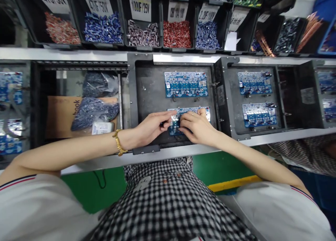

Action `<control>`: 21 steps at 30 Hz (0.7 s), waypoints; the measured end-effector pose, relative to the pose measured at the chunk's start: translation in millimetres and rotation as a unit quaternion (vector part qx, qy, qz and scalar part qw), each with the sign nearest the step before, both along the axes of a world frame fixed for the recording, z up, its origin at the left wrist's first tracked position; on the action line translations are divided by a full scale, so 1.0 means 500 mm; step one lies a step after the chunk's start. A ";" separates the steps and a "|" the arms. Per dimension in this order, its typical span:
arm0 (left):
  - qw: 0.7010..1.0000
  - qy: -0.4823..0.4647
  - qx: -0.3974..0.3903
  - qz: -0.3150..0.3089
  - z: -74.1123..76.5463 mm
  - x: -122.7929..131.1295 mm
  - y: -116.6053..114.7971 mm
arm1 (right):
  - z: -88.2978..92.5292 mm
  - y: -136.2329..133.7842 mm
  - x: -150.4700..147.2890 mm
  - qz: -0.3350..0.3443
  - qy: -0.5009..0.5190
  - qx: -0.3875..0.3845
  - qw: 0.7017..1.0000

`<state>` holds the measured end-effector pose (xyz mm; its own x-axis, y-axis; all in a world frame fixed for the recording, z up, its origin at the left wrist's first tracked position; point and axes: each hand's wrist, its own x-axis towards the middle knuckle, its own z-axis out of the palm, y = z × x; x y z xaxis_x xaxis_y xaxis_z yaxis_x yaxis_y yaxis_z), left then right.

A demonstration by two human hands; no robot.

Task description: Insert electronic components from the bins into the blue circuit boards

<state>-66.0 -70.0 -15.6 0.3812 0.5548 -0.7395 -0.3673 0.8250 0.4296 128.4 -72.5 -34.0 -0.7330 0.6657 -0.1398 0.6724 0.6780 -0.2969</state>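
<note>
My left hand (pixel 151 128) is at the left edge of the nearer blue circuit board (pixel 173 129), its index finger reaching over the board's upper left corner. Its other fingers are curled in, with something small and dark at their tips that I cannot make out. Over the middle and right of that board, my right hand (pixel 196 126) has its fingers bent down and its fingertips pressed together close to the surface. Whatever they pinch is hidden. A second blue circuit board (pixel 186 84), fitted with many small parts, lies just behind in the same black tray (pixel 151 90).
Black bins of small components, such as red ones (pixel 177 34) and blue ones (pixel 103 28), line the back. To the right, another tray (pixel 279 120) bears two boards. At left are plastic bags of dark parts (pixel 91 113) on cardboard (pixel 59 117). A metal rail (pixel 168 150) runs along the front.
</note>
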 end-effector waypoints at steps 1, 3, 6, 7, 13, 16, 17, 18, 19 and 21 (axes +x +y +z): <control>1.000 -0.001 -0.008 0.002 0.001 0.000 0.001 | 0.002 0.001 -0.001 0.004 -0.002 0.004 1.000; 1.000 0.009 -0.018 0.003 0.003 0.001 0.001 | 0.005 0.001 -0.001 0.012 -0.005 0.021 1.000; 1.000 0.024 -0.011 -0.012 0.004 -0.001 0.002 | 0.003 -0.008 -0.002 0.034 -0.005 0.072 0.997; 1.000 0.024 -0.009 -0.018 0.003 -0.002 0.002 | 0.001 -0.012 -0.002 0.041 -0.003 0.090 0.995; 0.999 0.015 -0.025 -0.027 0.001 0.009 -0.003 | 0.012 -0.015 -0.002 -0.048 0.100 0.065 0.992; 0.999 0.009 -0.012 -0.047 0.010 0.026 -0.008 | 0.033 -0.002 -0.003 -0.125 0.203 0.031 0.971; 0.998 0.003 -0.012 -0.054 0.014 0.032 -0.009 | 0.039 0.001 -0.001 -0.129 0.215 0.032 0.967; 0.998 -0.001 -0.014 -0.059 0.018 0.036 -0.010 | 0.044 0.002 0.003 -0.125 0.215 0.034 0.968; 0.998 -0.003 -0.018 -0.061 0.021 0.039 -0.010 | 0.046 0.002 0.010 -0.121 0.203 0.033 0.971; 0.998 0.005 -0.025 -0.057 0.023 0.040 -0.008 | 0.043 -0.001 0.030 -0.122 0.156 0.022 0.980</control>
<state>-46.1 -73.9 -4.1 0.4319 0.4704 -0.7696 -0.2651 0.8817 0.3902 143.2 -72.9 -12.7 -0.5542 0.8265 0.0989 0.6968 0.5257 -0.4881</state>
